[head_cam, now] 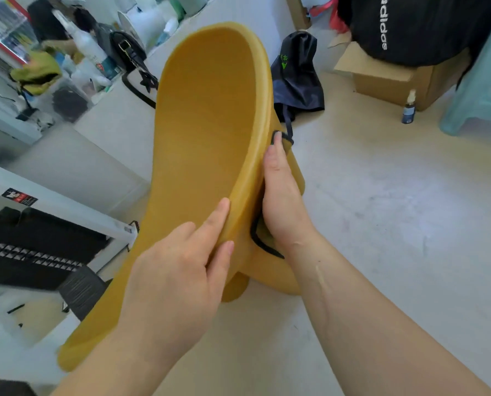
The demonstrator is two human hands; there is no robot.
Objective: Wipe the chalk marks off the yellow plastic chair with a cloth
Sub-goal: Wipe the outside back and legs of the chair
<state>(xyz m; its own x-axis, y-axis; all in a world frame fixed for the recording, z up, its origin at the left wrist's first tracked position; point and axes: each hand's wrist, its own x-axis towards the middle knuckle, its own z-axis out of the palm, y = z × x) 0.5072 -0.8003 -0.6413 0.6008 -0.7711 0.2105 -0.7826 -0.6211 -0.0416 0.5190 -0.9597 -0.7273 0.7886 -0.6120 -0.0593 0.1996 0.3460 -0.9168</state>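
left hand (175,275): on near rim of chair (210,124)
right hand (281,201): against chair's right side
sack (295,75): on floor, behind chair
bottle (409,108): far right, before box (395,78)

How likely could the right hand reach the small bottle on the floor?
Probably yes: the right hand only rests flat on the yellow chair, and only bare floor lies between it and the bottle, though it may need a lean.

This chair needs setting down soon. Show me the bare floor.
Bare floor lies right of the yellow chair, bordered by the blue bottle and teal stool. The left is crowded by the white shelf.
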